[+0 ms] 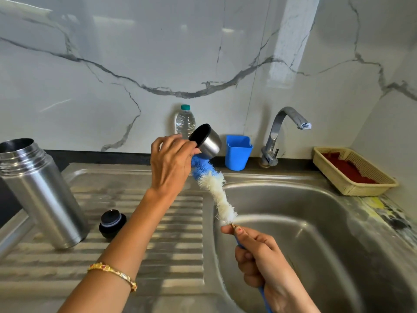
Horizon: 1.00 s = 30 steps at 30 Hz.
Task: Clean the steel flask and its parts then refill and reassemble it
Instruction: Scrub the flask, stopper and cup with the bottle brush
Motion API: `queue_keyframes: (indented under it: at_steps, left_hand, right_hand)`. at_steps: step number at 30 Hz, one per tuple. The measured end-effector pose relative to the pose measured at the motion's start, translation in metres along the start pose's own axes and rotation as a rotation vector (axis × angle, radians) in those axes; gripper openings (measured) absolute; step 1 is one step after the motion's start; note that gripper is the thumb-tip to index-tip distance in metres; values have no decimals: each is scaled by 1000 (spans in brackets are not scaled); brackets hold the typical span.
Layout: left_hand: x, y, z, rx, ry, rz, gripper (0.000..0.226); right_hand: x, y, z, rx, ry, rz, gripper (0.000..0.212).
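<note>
The open steel flask (pixel 42 195) stands on the ribbed drainboard at the left, its mouth uncovered. Its black stopper (pixel 112 223) lies beside it on the drainboard. My left hand (pixel 170 163) grips the steel cup lid (pixel 206 141) by its black rim, held tilted above the sink's back edge. My right hand (pixel 259 256) grips the blue handle of a bottle brush (pixel 214 190). The brush's blue and white bristles reach up to the underside of the cup lid.
The steel sink basin (pixel 304 233) lies at the right under the tap (pixel 282 132). A clear water bottle (pixel 185 120) and a blue plastic holder (pixel 238 152) stand at the back wall. A beige basket (pixel 352 172) holding something red sits at the far right.
</note>
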<state>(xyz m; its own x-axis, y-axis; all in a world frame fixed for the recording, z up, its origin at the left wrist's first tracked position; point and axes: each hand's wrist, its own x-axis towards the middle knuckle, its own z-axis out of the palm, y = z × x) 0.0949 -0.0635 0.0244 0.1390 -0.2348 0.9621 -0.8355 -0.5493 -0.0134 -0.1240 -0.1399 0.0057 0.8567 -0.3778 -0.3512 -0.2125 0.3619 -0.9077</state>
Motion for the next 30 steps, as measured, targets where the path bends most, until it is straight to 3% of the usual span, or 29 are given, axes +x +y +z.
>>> queue_keyframes:
  at_steps: [6,11,16,18,22,27,30]
  left_hand:
    - [9,-9,-3,-70,-28,-106,20]
    - [2,-13,-6,-115,-31,-168,19]
    - [-6,1,-9,-280,19,-258,33]
    - [-7,5,-8,-329,18,-362,26]
    - [3,2,-13,-433,117,-773,16]
    - [8,20,-10,-530,97,-768,18]
    - [21,17,-11,-532,117,-874,19]
  right_hand:
    - [-10,6,-8,-73,2,-21,28]
    - [-7,14,-7,-189,95,-173,27]
    - [-1,13,0,-80,175,-217,26]
    - [-3,10,1,-137,164,-280,25]
    - [-10,8,8,-260,137,-431,27]
    - [10,4,4,-391,228,-472,37]
    - [2,16,6,-507,227,-528,34]
